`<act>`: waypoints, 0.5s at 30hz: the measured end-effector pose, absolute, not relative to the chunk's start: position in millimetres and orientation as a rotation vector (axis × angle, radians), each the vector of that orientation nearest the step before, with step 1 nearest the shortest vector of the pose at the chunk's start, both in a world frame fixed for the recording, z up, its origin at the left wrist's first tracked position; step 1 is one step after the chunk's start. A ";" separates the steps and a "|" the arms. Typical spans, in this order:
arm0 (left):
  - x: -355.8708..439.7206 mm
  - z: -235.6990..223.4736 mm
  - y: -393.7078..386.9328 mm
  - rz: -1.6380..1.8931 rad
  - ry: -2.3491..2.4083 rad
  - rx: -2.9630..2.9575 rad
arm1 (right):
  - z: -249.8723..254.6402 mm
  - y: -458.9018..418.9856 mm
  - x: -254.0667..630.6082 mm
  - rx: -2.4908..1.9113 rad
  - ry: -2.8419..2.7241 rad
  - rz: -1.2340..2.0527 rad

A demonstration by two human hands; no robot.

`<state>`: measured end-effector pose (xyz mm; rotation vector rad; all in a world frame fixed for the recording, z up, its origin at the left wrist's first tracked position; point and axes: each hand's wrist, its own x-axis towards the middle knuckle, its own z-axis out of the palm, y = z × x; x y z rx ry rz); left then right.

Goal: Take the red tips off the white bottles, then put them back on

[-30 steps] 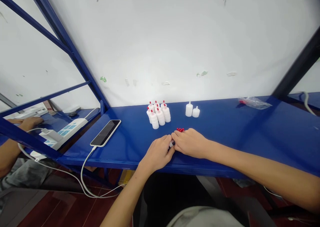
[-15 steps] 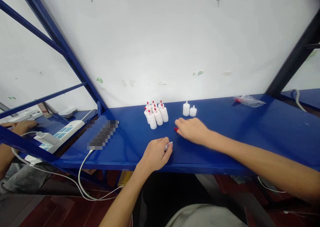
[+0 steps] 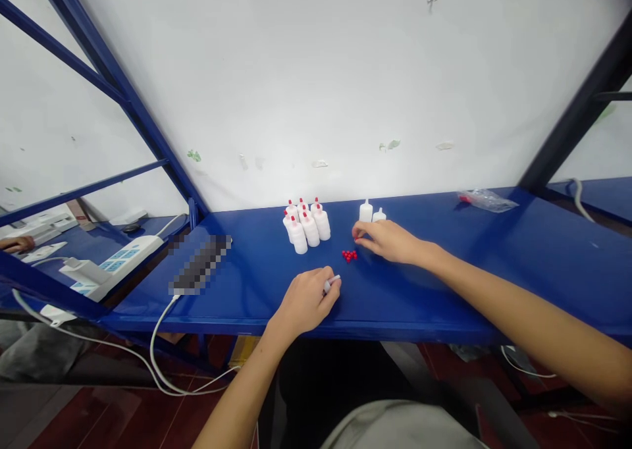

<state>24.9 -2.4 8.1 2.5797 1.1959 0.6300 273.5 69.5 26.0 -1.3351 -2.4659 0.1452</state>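
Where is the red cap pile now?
In the head view, the red cap pile lies right of centre on the blue table, between the left hand and right hand.

Within the left hand (image 3: 309, 297), a held bottle (image 3: 329, 284), nozzle poking out on the right. Beyond that hand, on the counter (image 3: 419, 291), capped bottles (image 3: 306, 226) clustered close together, well left of the right hand (image 3: 382, 238). Just left of the right hand and slightly nearer, loose caps (image 3: 348, 256) in a pile. At the right fingertips, a single cap (image 3: 355, 239). Directly behind the right hand, two other bottles (image 3: 366, 211) side by side, partly hidden by it. Farther right, towards the wall (image 3: 316, 93), a bag (image 3: 488, 201). Far left of the left hand, past the counter's end, a power strip (image 3: 121, 261).
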 end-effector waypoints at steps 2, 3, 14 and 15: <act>25.2 8.3 -2.4 0.628 1.197 2.581 | 28.8 71.3 274.6 -1.305 -2.463 0.235; 25.3 8.4 -2.4 0.629 1.197 2.582 | 29.9 72.2 275.0 -1.296 -2.465 0.267; 25.4 7.2 -1.8 0.621 1.206 2.596 | 33.5 71.7 272.7 -1.334 -2.372 0.762; 25.4 7.2 -1.8 0.620 1.209 2.597 | 34.6 70.7 272.2 -1.335 -2.373 0.766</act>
